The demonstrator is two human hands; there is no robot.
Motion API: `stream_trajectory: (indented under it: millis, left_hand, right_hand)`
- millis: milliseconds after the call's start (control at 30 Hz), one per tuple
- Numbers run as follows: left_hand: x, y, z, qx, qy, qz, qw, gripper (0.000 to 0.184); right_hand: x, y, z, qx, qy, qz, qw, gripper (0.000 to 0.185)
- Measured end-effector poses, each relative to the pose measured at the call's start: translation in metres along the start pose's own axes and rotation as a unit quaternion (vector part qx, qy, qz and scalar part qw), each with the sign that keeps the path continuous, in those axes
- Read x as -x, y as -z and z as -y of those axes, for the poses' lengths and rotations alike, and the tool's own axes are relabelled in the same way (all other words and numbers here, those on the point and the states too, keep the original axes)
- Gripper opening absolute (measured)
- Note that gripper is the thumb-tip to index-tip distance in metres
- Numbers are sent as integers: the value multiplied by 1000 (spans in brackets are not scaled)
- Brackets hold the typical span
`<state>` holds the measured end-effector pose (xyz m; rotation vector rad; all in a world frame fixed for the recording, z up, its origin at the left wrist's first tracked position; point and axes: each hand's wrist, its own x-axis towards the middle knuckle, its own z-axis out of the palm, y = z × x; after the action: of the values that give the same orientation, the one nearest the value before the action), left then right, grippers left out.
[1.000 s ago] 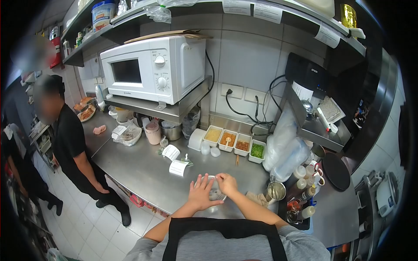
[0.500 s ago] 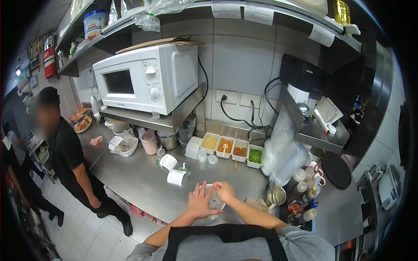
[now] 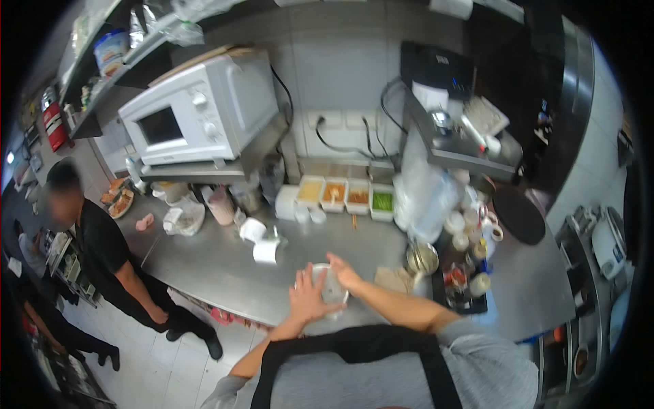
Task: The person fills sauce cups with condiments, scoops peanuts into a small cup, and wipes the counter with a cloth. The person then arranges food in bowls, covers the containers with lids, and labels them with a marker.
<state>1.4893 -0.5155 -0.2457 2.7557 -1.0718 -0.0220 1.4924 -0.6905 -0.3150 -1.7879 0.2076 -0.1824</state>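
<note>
Our left hand [image 3: 306,298] lay on the left of the round container [image 3: 334,289], fingers spread, probably steadying it; at its far rim, our right hand's [image 3: 347,275] finger closure we couldn't tell.

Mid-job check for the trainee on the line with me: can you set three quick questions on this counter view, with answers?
1. True or false: the left hand is at the round container.
2. Which tub in the row holds the green food? A) far left B) second from left C) far right
3. Fill in: the microwave sits on a metal ____.

Key: 1 true; 2 C; 3 shelf.
</note>
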Motion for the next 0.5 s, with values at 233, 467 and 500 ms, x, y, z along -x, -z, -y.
stream_trajectory:
  millis: [233,467,500]
  left_hand:
    - [-34,0,46,257,-46,-113,959,73]
    - [-7,-1,-26,-24,-42,16,999,89]
    - [-8,0,-36,-21,-15,18,1000,88]
  right_hand:
    - [114,89,128,-10,300,-221,928,40]
    - [255,248,202,-18,497,-358,791,51]
    - [280,268,202,4,491,-384,782,52]
